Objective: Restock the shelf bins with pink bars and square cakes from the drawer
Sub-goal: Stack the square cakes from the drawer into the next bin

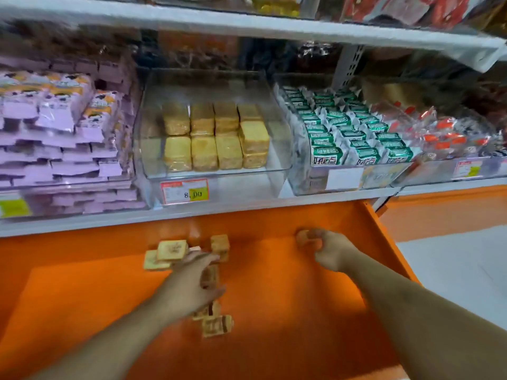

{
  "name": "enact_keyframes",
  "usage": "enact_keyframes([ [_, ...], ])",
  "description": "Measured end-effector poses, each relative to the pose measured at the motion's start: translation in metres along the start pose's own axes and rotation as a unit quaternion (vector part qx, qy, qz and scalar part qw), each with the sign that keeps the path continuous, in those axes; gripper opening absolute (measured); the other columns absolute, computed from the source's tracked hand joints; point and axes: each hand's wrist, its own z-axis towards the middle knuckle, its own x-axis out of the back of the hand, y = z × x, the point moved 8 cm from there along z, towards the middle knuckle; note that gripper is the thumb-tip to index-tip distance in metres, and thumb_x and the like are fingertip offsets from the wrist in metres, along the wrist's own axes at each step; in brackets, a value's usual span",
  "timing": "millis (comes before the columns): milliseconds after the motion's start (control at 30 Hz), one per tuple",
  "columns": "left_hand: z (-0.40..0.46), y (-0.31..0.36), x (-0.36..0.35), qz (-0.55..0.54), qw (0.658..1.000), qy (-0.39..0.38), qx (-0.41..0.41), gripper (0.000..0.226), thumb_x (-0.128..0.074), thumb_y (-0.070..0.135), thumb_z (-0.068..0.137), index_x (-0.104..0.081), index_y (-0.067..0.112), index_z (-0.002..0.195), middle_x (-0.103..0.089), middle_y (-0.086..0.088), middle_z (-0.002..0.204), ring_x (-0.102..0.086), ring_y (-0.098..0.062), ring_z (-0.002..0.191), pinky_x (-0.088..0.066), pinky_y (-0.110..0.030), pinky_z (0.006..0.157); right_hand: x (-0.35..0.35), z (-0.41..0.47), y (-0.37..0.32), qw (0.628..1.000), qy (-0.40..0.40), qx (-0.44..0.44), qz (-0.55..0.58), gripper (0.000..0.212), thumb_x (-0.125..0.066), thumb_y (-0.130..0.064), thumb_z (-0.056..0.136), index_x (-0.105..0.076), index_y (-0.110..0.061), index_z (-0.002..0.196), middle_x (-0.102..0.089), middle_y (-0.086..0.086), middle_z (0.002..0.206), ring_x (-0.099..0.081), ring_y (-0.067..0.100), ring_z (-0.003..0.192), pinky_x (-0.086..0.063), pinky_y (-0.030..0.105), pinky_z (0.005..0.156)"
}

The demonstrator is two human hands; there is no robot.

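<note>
- Orange drawer (82,311) is sitting pulled out under the white shelf (247,207), w/ both arms reaching into it.
- Right hand (329,250) is curling its fingers round one square cake (303,238) near the back right of the drawer, gripping it.
- Left hand (189,283) is spreading its fingers over a loose bunch of square cakes in the middle; fingers are out straight-ish, can't tell if they're touching any.
- Two flat cakes (168,252) are lying stacked by the left fingertips, one more (220,244) is standing just behind, & a few (216,325) are lying under & in front of the wrist.
- Clear middle bin (277,171) is holding yellow square cakes (214,138) in rows, about half full.
- Left bin is piled high w/ pink bars (63,149).
- Green packs (348,133) are filling the bin to the right.
</note>
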Motion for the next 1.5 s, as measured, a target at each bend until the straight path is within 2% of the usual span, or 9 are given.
enact_keyframes([
  [167,0.006,-0.052,-0.04,-0.008,0.996,-0.081,0.034,0.114,-0.062,0.085,0.053,-0.046,0.032,0.153,-0.034,0.013,0.147,-0.041,-0.006,0.136,-0.031,-0.019,0.116,-0.031,0.053,0.019,0.999,-0.011,-0.034,-0.025,0.052,-0.058,-0.026,0.095,-0.053,-0.03,0.146,-0.046,0.009,0.155,-0.046,0.033,0.14,-0.041,0.036,0.113],
  [267,0.009,-0.069,-0.056,-0.015,0.995,-0.095,0.038,0.097,-0.083,0.065,0.065,-0.051,0.029,0.15,-0.034,0.018,0.143,-0.04,-0.002,0.135,-0.028,-0.011,0.111,-0.041,0.077,0.034,0.997,-0.027,-0.049,-0.055,0.07,-0.062,-0.029,0.088,-0.042,-0.031,0.155,-0.035,0.007,0.163,-0.035,0.033,0.15,-0.034,0.042,0.121],
  [367,0.007,-0.081,-0.059,0.007,0.996,-0.074,0.055,0.079,-0.085,0.04,0.078,-0.05,0.036,0.149,-0.038,0.016,0.152,-0.042,-0.009,0.14,-0.04,-0.03,0.117,-0.054,0.096,0.043,0.996,-0.027,-0.051,-0.067,0.071,-0.066,-0.02,0.085,-0.044,-0.031,0.152,-0.039,0.007,0.16,-0.038,0.034,0.146,-0.036,0.046,0.119],
  [667,0.005,-0.095,-0.065,0.026,0.989,-0.099,0.11,0.085,-0.085,0.04,0.077,-0.044,0.04,0.151,-0.036,0.018,0.151,-0.039,-0.013,0.14,-0.043,-0.042,0.116,-0.071,0.098,0.028,0.99,0.089,-0.052,-0.098,0.04,-0.06,-0.034,0.095,-0.061,-0.026,0.134,-0.045,0.016,0.14,-0.051,0.045,0.123,-0.047,0.05,0.105],
  [933,-0.01,-0.094,-0.071,0.057,0.981,-0.114,0.142,0.076,-0.095,0.04,0.065,-0.059,0.037,0.132,-0.051,0.014,0.134,-0.049,-0.014,0.125,-0.049,-0.039,0.105,-0.091,0.086,0.008,0.99,0.007,-0.035,-0.133,0.067,-0.063,-0.056,0.081,-0.057,-0.023,0.139,-0.06,0.013,0.127,-0.055,0.039,0.125,-0.054,0.045,0.1],
  [1033,-0.018,-0.09,-0.069,0.087,0.975,-0.135,0.153,0.062,-0.094,0.037,0.069,-0.06,0.03,0.121,-0.06,0.009,0.123,-0.058,-0.014,0.11,-0.048,-0.028,0.085,-0.096,0.076,-0.014,0.992,-0.028,-0.003,-0.124,0.057,-0.062,-0.057,0.07,-0.061,-0.022,0.116,-0.062,0.007,0.113,-0.061,0.032,0.115,-0.057,0.041,0.092],
  [1133,-0.026,-0.087,-0.065,0.062,0.975,-0.143,0.16,0.049,-0.086,0.033,0.081,-0.056,0.028,0.12,-0.062,0.008,0.117,-0.061,-0.012,0.101,-0.046,-0.026,0.076,-0.094,0.064,-0.046,0.992,-0.051,0.049,-0.108,0.033,-0.062,-0.047,0.071,-0.054,-0.021,0.089,-0.066,0.001,0.089,-0.067,0.027,0.095,-0.056,0.034,0.075],
  [1367,-0.037,-0.035,0.019,-0.132,0.975,-0.073,0.166,0.03,-0.077,0.021,0.093,-0.048,0.029,0.088,-0.063,0.014,0.071,-0.06,0.006,0.061,-0.042,-0.01,0.049,-0.064,-0.001,-0.141,0.98,-0.17,0.102,0.024,0.037,-0.088,-0.021,0.079,-0.056,-0.014,0.096,-0.067,0.007,0.083,-0.064,0.02,0.067,-0.055,0.035,0.057],
  [1500,-0.049,0.001,0.086,-0.184,0.973,-0.027,0.139,0.044,-0.086,0.039,0.074,-0.056,0.02,0.099,-0.077,-0.003,0.084,-0.075,-0.021,0.076,-0.062,-0.047,0.07,-0.026,-0.048,-0.182,0.96,-0.172,0.134,0.175,0.024,-0.081,0.0,0.084,-0.061,-0.006,0.095,-0.068,0.017,0.083,-0.07,0.03,0.073,-0.059,0.036,0.056],
])
